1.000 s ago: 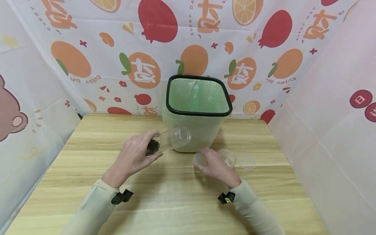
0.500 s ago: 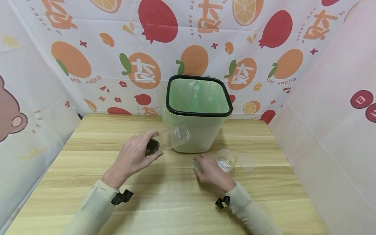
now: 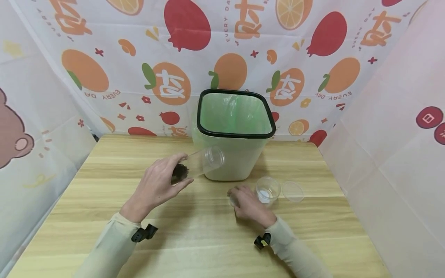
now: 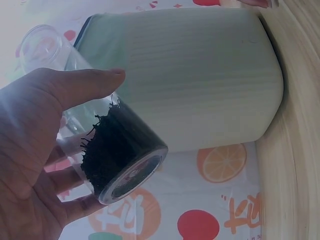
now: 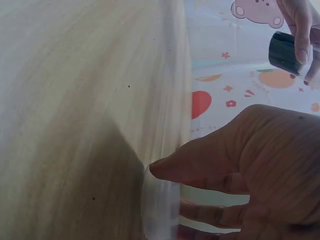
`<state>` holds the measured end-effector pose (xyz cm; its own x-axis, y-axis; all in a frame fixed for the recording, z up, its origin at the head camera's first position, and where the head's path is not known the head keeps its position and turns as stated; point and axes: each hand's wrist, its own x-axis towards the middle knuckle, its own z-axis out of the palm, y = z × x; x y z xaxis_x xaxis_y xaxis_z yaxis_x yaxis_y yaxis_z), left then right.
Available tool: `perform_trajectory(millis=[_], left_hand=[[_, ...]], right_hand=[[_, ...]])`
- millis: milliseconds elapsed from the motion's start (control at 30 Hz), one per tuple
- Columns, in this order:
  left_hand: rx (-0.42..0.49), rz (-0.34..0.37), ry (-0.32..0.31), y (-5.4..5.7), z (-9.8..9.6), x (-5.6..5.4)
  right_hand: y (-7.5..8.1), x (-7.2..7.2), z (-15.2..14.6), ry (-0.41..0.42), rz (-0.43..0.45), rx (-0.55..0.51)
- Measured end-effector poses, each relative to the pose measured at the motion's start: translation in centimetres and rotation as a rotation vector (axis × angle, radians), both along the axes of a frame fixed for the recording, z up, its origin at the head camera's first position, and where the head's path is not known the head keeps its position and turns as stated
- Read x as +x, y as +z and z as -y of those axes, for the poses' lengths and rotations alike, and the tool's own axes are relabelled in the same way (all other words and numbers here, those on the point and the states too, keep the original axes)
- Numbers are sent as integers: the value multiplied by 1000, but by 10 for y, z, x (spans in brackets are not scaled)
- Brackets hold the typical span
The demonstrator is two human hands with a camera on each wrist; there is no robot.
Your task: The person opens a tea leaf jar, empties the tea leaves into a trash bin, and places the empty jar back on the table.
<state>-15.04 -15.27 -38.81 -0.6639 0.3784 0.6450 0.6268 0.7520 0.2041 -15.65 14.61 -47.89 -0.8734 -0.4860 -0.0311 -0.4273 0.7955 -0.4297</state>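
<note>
My left hand (image 3: 158,179) grips a clear plastic jar (image 4: 85,112), raised over the table in front of the bin. The jar lies tilted, its mouth pointing right and up, with dark shreds like tea leaves (image 4: 120,145) gathered at its bottom end. My right hand (image 3: 249,204) pinches a small clear round lid (image 5: 160,205) between thumb and fingers, low over the tabletop; the fingers cover part of it. Just right of that hand stands a clear plastic cup (image 3: 267,190) with something whitish at its bottom. Beside the cup a flat clear disc (image 3: 292,192) lies on the table.
A pale green bin (image 3: 231,160) with a black rim and a green liner stands at the back middle of the wooden table (image 3: 208,239). Behind it hangs a fruit-print cloth (image 3: 139,85); pale cloth walls close off both sides.
My right hand has drawn down and toward me with the lid, uncovering more of the cup. The lid now stands at a steeper tilt. The left hand and jar have barely moved.
</note>
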Motion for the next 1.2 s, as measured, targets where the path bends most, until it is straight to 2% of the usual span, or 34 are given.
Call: perform_trajectory(millis=[200, 300, 533, 733, 967, 1200], left_hand=[[13, -24, -15, 2, 0, -1], [25, -53, -28, 4, 1, -3], [67, -71, -46, 12, 6, -4], [125, -106, -32, 27, 9, -6], [129, -144, 4, 48, 14, -12], [149, -175, 38, 62, 11, -20]], right_hand=[[2, 2, 1, 3, -16, -14], [10, 2, 1, 14, -52, -24], [31, 5, -1, 29, -130, -111], [61, 5, -10, 16, -218, -182], [100, 6, -24, 3, -302, -308], [124, 5, -36, 7, -341, -427]])
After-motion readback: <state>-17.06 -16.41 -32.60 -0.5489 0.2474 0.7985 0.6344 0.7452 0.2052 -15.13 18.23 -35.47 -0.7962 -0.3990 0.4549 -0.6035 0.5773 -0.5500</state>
